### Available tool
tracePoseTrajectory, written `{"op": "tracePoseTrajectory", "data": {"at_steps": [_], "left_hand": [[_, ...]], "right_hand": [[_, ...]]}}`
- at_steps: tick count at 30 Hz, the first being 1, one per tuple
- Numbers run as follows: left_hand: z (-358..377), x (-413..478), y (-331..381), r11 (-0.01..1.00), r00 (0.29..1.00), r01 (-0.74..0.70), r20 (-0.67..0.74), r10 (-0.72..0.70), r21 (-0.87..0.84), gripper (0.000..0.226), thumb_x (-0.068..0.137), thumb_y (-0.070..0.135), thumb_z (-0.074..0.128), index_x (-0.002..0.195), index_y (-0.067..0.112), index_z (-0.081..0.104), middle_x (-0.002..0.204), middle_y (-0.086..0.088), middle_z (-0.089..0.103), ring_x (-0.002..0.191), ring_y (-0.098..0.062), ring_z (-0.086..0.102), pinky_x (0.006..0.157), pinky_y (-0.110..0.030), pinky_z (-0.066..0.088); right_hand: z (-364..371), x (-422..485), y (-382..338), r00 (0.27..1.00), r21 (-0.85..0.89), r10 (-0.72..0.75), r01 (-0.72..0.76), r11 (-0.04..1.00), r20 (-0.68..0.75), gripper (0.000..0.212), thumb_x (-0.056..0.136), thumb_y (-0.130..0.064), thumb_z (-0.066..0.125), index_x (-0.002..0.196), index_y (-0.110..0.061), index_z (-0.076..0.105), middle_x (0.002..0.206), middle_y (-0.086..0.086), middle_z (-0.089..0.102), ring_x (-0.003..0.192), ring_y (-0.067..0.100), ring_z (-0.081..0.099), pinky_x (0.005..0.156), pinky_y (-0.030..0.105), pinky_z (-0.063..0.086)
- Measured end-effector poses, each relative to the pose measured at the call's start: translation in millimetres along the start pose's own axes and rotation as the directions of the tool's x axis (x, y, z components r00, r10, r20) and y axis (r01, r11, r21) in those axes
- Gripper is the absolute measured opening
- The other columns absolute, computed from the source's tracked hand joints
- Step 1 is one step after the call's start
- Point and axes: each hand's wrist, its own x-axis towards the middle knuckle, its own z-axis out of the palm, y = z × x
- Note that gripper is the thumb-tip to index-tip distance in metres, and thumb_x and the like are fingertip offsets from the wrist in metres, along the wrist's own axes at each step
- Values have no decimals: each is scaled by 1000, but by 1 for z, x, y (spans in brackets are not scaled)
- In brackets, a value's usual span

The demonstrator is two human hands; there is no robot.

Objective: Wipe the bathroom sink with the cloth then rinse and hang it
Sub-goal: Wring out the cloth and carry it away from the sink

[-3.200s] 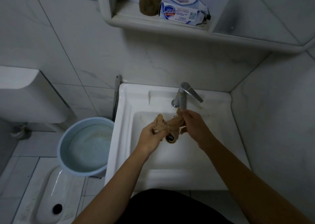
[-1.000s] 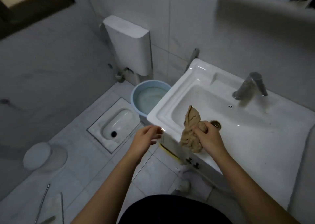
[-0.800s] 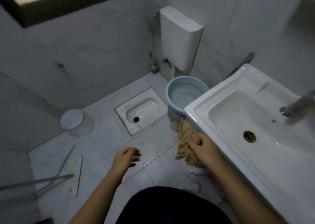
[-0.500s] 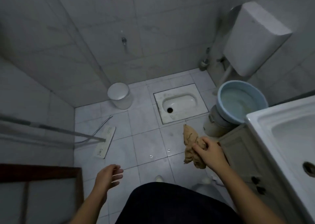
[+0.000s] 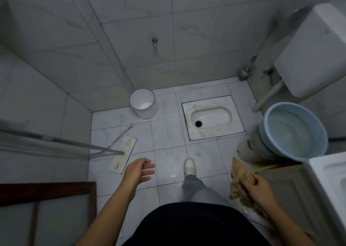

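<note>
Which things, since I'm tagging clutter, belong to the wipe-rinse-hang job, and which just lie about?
Job: cloth, gripped by the right hand; sink.
Lying about: mop, white bin, blue basin, squat toilet.

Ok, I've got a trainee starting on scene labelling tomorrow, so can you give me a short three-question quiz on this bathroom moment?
1. True or false: the left hand holds nothing.
2. Where is the cloth? A) hung on a hook B) dropped on the tiles C) gripped by the right hand
3. Fill in: the flat mop head lies nearest the ___ hand.

Key: 1 true; 2 C; 3 left.
</note>
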Motion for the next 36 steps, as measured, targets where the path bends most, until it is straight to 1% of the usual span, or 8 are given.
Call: {"op": "tracePoseTrajectory", "data": {"at_steps": [5, 8, 13, 20, 23, 28, 33, 36], "left_hand": [[-14, 42, 45, 998, 993, 57, -102, -61, -41, 23, 97, 21, 52, 99, 6, 69, 94, -12, 79, 80, -28, 72, 66, -33, 56], [-38, 55, 43, 985, 973, 115, -187, -137, -128, 25, 98, 24, 52, 98, 5, 69, 95, -15, 78, 77, -29, 71, 64, -32, 54], [-85, 47, 11, 908, 898, 238, -278, -340, -345, 28, 102, 28, 46, 97, 9, 66, 100, -14, 73, 83, -29, 67, 70, -33, 49], [-122, 54, -4, 804, 808, 307, -308, -503, -509, 30, 104, 29, 43, 97, 8, 63, 91, -12, 71, 78, -28, 64, 66, -31, 45], [-132, 75, 5, 792, 801, 313, -302, -517, -525, 32, 105, 30, 43, 97, 7, 64, 97, -14, 71, 81, -29, 65, 70, -32, 46], [-154, 122, 57, 816, 840, 295, -272, -469, -497, 29, 103, 25, 45, 94, 7, 65, 92, -13, 72, 79, -28, 66, 67, -32, 46], [-188, 179, 135, 904, 904, 229, -264, -335, -362, 26, 102, 22, 48, 95, 4, 67, 90, -13, 73, 74, -28, 67, 65, -31, 48], [-202, 199, 180, 936, 930, 104, -301, -211, -335, 21, 98, 16, 53, 93, 4, 69, 88, -14, 74, 68, -25, 68, 63, -30, 50]], "right_hand": [[18, 73, -57, 994, -78, -27, 35, 996, 109, 30, 89, -34, 69, 77, -7, 62, 73, 12, 67, 72, 28, 65, 65, 38, 50], [42, 113, -119, 967, -141, -118, 152, 978, 228, 33, 89, -38, 67, 74, -10, 61, 69, 8, 66, 66, 24, 62, 63, 36, 49], [90, 147, -244, 852, -173, -272, 381, 908, 448, 36, 89, -40, 66, 79, -6, 63, 72, 8, 68, 69, 21, 64, 61, 32, 45], [156, 171, -366, 706, -169, -410, 594, 786, 578, 33, 89, -39, 66, 85, -6, 65, 76, 9, 69, 71, 20, 64, 58, 28, 43], [172, 183, -386, 713, -185, -388, 582, 792, 583, 30, 90, -37, 66, 85, -8, 66, 76, 7, 70, 71, 18, 64, 57, 27, 43], [177, 208, -401, 792, -280, -324, 514, 811, 518, 26, 90, -36, 67, 78, -13, 64, 69, 1, 67, 68, 18, 62, 58, 28, 42], [181, 233, -422, 852, -331, -281, 446, 831, 442, 27, 89, -34, 69, 77, -9, 66, 71, 7, 70, 71, 23, 65, 67, 36, 50], [186, 246, -445, 865, -348, -272, 431, 833, 421, 27, 90, -33, 69, 78, -9, 67, 72, 8, 71, 71, 23, 66, 67, 35, 50]]}}
